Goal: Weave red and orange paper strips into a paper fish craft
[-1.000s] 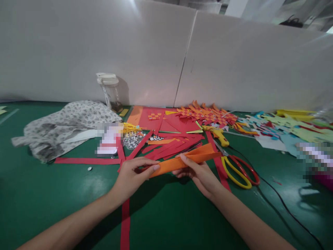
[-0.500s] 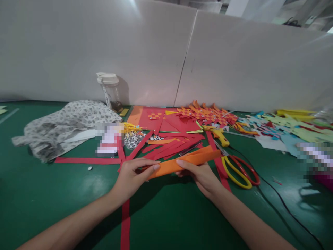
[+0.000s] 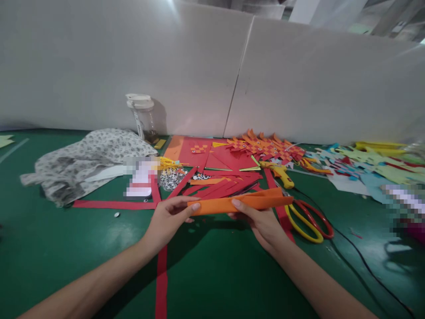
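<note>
An orange folded strip (image 3: 215, 205) is held level above the green table (image 3: 212, 274), between both hands. My left hand (image 3: 171, 219) pinches its left end, thumb on the front. Farther right, my right hand (image 3: 259, 221) grips the strip with its thumb on top and fingers beneath. The strip's right end sticks out past that hand, near scissors (image 3: 307, 226) with red and yellow handles. Behind the strip lie loose red strips (image 3: 219, 188).
A yellow glue gun (image 3: 282, 173) with a black cord lies right of centre. Woven orange-red pieces (image 3: 265, 148) are piled at the back. Patterned cloth (image 3: 86, 159), a bottle (image 3: 142, 117) and a bag of small eyes (image 3: 172, 178) stand or lie left. Coloured scraps (image 3: 375, 164) cover the right.
The orange strip has turned from a slant to nearly level, its right end lower and farther right. Both hands still hold it, and the view has shifted slightly.
</note>
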`<state>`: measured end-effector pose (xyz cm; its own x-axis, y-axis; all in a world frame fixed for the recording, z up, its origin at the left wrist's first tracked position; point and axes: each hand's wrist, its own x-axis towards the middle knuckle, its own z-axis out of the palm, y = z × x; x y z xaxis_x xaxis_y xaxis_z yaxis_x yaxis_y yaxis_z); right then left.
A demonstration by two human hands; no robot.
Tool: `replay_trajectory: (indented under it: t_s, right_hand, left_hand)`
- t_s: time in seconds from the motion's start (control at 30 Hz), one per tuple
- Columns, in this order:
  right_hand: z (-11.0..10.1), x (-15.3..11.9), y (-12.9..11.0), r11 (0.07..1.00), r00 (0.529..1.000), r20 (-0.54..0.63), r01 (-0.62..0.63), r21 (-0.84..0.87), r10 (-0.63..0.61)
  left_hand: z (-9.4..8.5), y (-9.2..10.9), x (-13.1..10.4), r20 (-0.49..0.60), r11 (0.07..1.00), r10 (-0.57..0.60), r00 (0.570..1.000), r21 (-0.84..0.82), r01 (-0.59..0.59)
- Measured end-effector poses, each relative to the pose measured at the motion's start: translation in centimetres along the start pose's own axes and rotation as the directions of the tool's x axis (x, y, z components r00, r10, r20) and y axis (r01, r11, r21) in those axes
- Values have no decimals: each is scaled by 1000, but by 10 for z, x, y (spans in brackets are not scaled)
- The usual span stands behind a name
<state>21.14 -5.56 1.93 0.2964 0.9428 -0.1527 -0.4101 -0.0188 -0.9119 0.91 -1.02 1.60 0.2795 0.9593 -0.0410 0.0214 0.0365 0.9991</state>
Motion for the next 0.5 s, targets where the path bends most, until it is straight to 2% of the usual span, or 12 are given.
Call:
replay_trajectory:
  t_s: [0.27,0.5]
  right_hand:
    - [-1,3,3,1000,1000,-17,3,1,-3]
    - [-1,6,7,997,985,-155,71,-6,-72]
  left_hand:
    - [-1,-4,2,-3,1000,21,1000,7,-21]
    - [-1,-6,3,40,998,28,999,56,-30]
